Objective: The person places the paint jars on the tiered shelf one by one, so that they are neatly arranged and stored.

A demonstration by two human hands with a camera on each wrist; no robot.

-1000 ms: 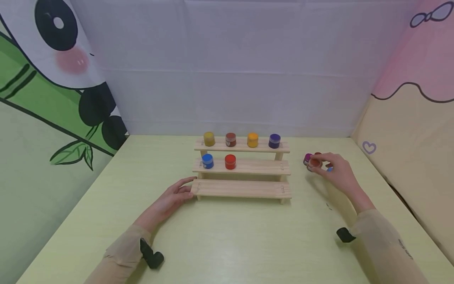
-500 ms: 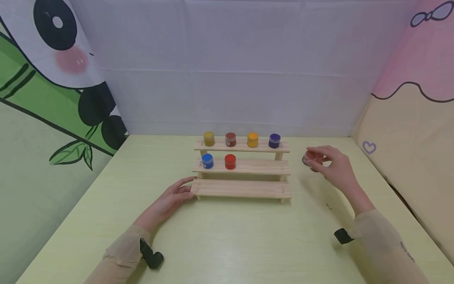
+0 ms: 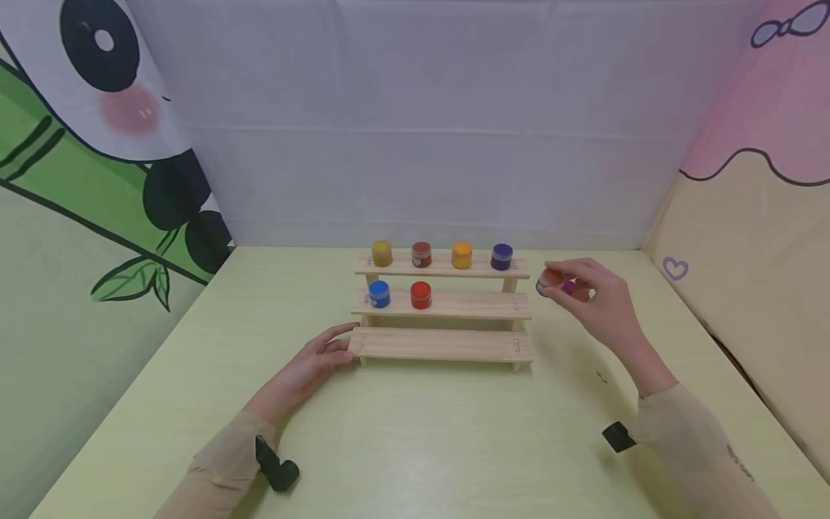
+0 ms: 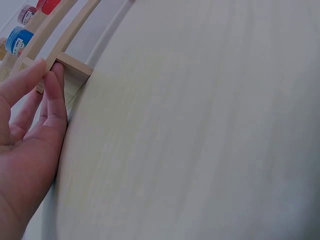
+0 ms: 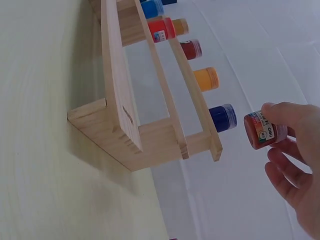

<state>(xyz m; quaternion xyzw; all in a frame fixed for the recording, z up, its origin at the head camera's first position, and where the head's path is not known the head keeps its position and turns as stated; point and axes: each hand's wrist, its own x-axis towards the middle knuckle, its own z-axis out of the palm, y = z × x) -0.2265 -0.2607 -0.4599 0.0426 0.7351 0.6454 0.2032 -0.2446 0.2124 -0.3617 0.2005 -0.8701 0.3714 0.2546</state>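
A three-step wooden rack [image 3: 442, 344] stands on the table. My left hand [image 3: 318, 360] grips the left end of its lowest shelf, thumb and fingers on the wood in the left wrist view. Raised off the table to the right of the rack, my right hand [image 3: 599, 299] pinches a reddish-brown paint jar [image 5: 259, 130] between thumb and fingers. On the top shelf are an ochre jar [image 3: 382, 254], a brown jar [image 3: 421, 255], an orange jar [image 3: 462, 256] and a dark blue jar [image 3: 502, 257]. The middle shelf bears a blue jar [image 3: 379, 294] and a red jar [image 3: 421, 295].
A purple jar [image 3: 568, 287] shows through the gap of my right hand, mostly hidden behind it. The pale table [image 3: 415, 447] ends at a white cloth backdrop [image 3: 441, 144]. Printed cloths flank it on both sides.
My right hand has lifted the reddish-brown paint jar away from the other jars at the right and carried it left towards the rack. The left hand has stayed in place.
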